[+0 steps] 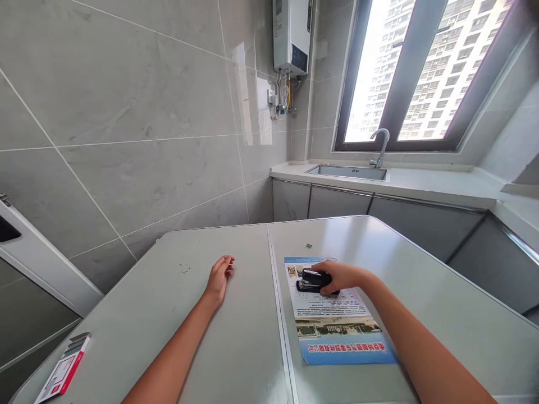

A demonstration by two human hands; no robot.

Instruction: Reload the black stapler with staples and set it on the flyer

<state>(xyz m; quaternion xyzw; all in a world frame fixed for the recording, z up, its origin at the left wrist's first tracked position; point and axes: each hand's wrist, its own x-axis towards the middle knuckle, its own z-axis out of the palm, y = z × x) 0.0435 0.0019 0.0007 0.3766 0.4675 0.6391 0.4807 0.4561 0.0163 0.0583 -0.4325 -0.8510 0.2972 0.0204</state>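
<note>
My right hand [343, 275] is wrapped over a black stapler [314, 280] that rests on a printed flyer [332, 314] with a blue band along its near edge. The flyer lies flat on the right half of a grey table [425, 292]. My left hand [219, 276] lies flat on the left half of the table with its fingers stretched out, holding nothing. A small metal bit, perhaps a staple [309, 245], lies on the table just beyond the flyer.
A red and white card [63, 373] sits at the table's near left corner. A seam [275, 292] splits the tabletop. Beyond are a white counter with a sink [347, 171] and tap [381, 147], a window, and a wall-mounted water heater [292, 36].
</note>
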